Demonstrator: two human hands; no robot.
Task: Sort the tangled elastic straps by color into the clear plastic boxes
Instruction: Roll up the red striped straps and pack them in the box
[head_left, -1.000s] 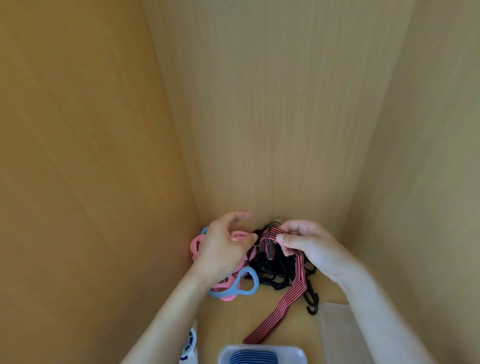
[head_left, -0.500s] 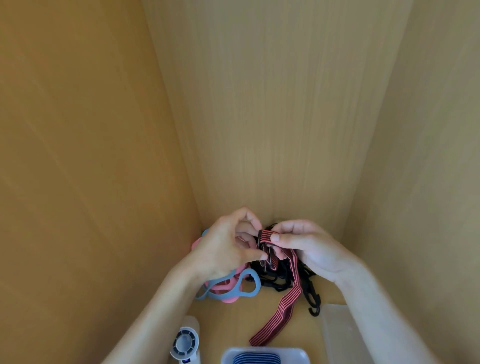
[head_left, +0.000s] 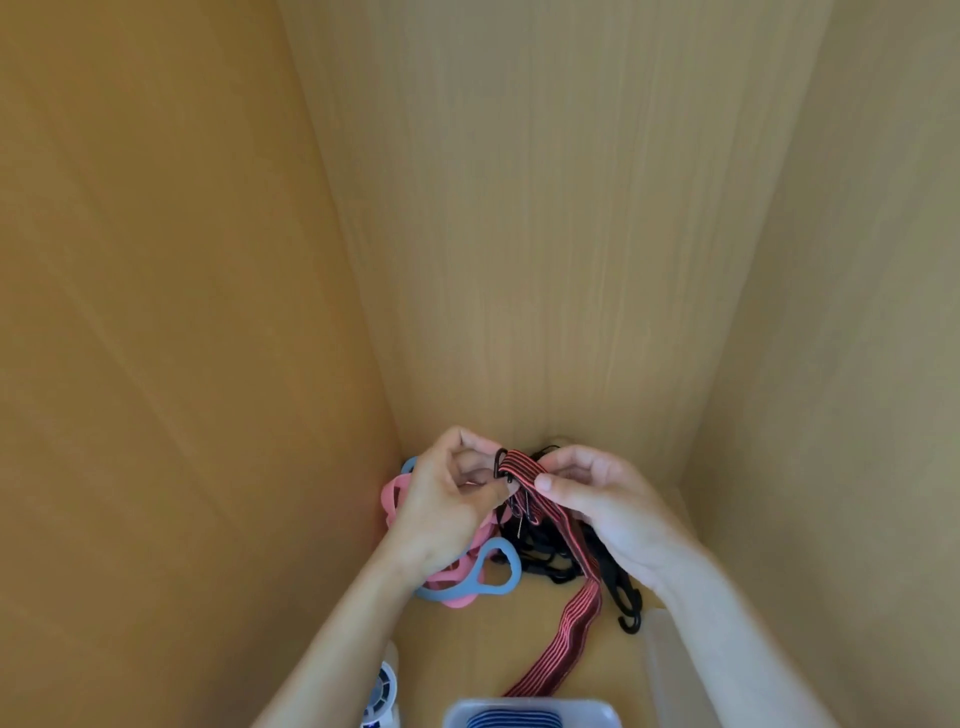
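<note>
I have both sets of fingers clenched over the pile. The left hand (head_left: 447, 499) pinches the black plastic hook (head_left: 500, 464), and the right hand (head_left: 602, 504) grips the red-and-black striped elastic strap (head_left: 576, 618) just behind it. I'd ease the hook free slowly, so the black strap tangle (head_left: 545, 551) beneath doesn't lift too.

Wooden shelf (head_left: 467, 649) with strap tangle (head_left: 545, 553), clear boxes (head_left: 530, 703), small white fan (head_left: 382, 696)
</note>
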